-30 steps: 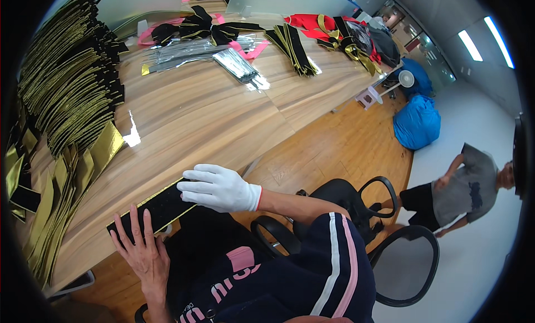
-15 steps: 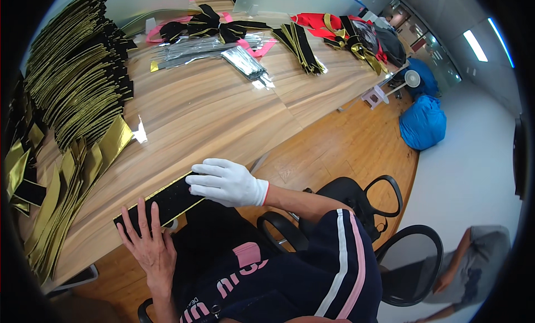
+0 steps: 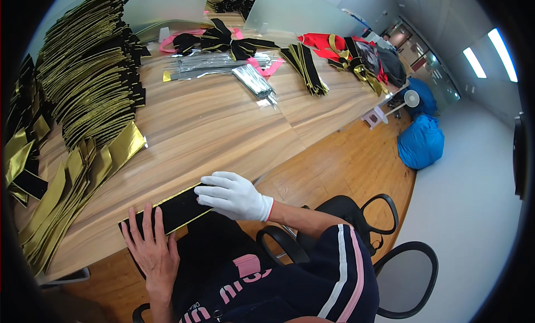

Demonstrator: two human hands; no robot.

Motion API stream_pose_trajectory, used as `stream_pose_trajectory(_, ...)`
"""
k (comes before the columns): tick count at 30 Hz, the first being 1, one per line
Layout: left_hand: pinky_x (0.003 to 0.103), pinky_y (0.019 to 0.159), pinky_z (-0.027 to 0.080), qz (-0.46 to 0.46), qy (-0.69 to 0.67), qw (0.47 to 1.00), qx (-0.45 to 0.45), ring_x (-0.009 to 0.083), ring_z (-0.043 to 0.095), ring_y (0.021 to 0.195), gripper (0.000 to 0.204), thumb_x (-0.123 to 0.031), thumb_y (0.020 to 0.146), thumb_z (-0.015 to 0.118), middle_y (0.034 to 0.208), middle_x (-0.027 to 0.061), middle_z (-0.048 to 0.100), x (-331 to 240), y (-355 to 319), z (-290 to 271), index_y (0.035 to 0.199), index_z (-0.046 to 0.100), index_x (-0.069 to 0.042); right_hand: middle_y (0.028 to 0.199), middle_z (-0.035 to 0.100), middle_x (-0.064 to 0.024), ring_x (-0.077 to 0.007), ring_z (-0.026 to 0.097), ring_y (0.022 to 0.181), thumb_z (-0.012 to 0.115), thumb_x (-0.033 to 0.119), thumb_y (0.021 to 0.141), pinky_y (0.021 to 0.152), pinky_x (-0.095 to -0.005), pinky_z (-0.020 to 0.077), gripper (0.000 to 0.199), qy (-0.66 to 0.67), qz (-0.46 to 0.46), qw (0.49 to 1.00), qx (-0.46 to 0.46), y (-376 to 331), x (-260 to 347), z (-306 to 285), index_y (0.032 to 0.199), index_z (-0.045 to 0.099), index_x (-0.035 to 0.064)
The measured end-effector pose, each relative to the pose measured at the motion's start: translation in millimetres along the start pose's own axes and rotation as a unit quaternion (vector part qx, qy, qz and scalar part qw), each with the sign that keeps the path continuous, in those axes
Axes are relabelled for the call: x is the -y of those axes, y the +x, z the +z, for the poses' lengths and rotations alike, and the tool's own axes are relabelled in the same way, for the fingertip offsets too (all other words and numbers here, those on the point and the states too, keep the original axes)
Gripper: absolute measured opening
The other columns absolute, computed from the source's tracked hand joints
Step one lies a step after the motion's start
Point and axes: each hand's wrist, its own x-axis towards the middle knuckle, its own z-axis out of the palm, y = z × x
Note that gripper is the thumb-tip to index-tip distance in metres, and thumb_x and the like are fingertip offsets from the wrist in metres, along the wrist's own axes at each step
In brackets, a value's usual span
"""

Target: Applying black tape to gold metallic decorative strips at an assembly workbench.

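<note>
Black gold-edged strip lies at the table edge; both hands press flat: bare left, gloved right.

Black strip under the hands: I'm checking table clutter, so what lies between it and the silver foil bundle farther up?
In the head view, only bare wooden table lies between the black gold-edged strip and the silver foil bundle.

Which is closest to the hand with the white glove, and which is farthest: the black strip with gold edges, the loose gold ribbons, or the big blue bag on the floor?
Measured from the gloved right hand in the head view:
1. Black strip with gold edges: right under the fingers, at the table's near edge.
2. Loose gold ribbons: to the left on the table.
3. Big blue bag: far to the right, on the floor.
</note>
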Motion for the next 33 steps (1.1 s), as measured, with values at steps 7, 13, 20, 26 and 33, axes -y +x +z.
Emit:
stream_pose_trajectory(7, 0.058, 0.122, 0.032, 0.035, -0.046, 0.998, -0.04, 0.0403, 0.043, 0.147, 0.07, -0.002, 0.077, 0.076, 0.149, 0.0145, 0.053, 18, 1, 11, 0.144, 0.057, -0.006, 0.135, 0.066, -0.0076, -0.0313, 0.064, 0.122, 0.081, 0.021, 0.08, 0.104, -0.0466, 0.0505, 0.048, 0.016, 0.039, 0.998, 0.053, 17, 14, -7, 0.125, 0.067, 0.0122)
stream_pose_trajectory(13, 0.058, 0.122, 0.031, 0.04, -0.093, 0.995, -0.026, 0.0397, 0.044, 0.147, 0.069, -0.009, 0.082, 0.079, 0.152, 0.0156, 0.052, 10, 8, 4, 0.147, 0.056, -0.005, 0.134, 0.067, -0.0085, -0.0318, 0.064, 0.123, 0.079, 0.017, 0.08, 0.105, -0.047, 0.0501, 0.048, 0.04, 0.046, 0.998, 0.026, 18, 10, -16, 0.126, 0.066, 0.0113)
stream_pose_trajectory(20, 0.058, 0.114, 0.042, 0.082, -0.136, 0.965, -0.207, 0.0403, 0.061, 0.131, 0.05, -0.011, 0.086, 0.078, 0.137, 0.0174, 0.066, 17, 21, -43, 0.133, 0.067, -0.003, 0.122, 0.074, -0.0128, -0.0361, 0.069, 0.113, 0.073, 0.005, 0.077, 0.1, -0.044, 0.0539, 0.047, 0.015, 0.099, 0.995, -0.01, 40, -29, -31, 0.124, 0.071, 0.0056)
stream_pose_trajectory(26, 0.042, 0.091, 0.058, 0.147, -0.111, 0.905, -0.383, 0.0252, 0.072, 0.094, 0.015, -0.012, 0.095, 0.063, 0.098, 0.0071, 0.071, 9, -6, -56, 0.104, 0.072, -0.003, 0.119, 0.074, -0.0173, -0.0264, 0.068, 0.106, 0.06, 0.01, 0.101, 0.094, -0.0384, 0.0544, 0.033, 0.248, 0.302, 0.917, -0.081, -15, -51, -29, 0.127, 0.07, -0.0082)
stream_pose_trajectory(33, 0.047, 0.087, 0.053, 0.16, -0.163, 0.919, -0.321, 0.0299, 0.065, 0.084, 0.011, -0.017, 0.092, 0.062, 0.083, 0.008, 0.064, -33, -29, -11, 0.092, 0.068, -0.008, 0.108, 0.072, -0.0234, -0.0338, 0.062, 0.095, 0.062, 0.024, 0.105, 0.089, -0.0447, 0.0501, 0.039, 0.229, 0.326, 0.911, -0.108, 18, -46, -23, 0.118, 0.069, -0.0129)
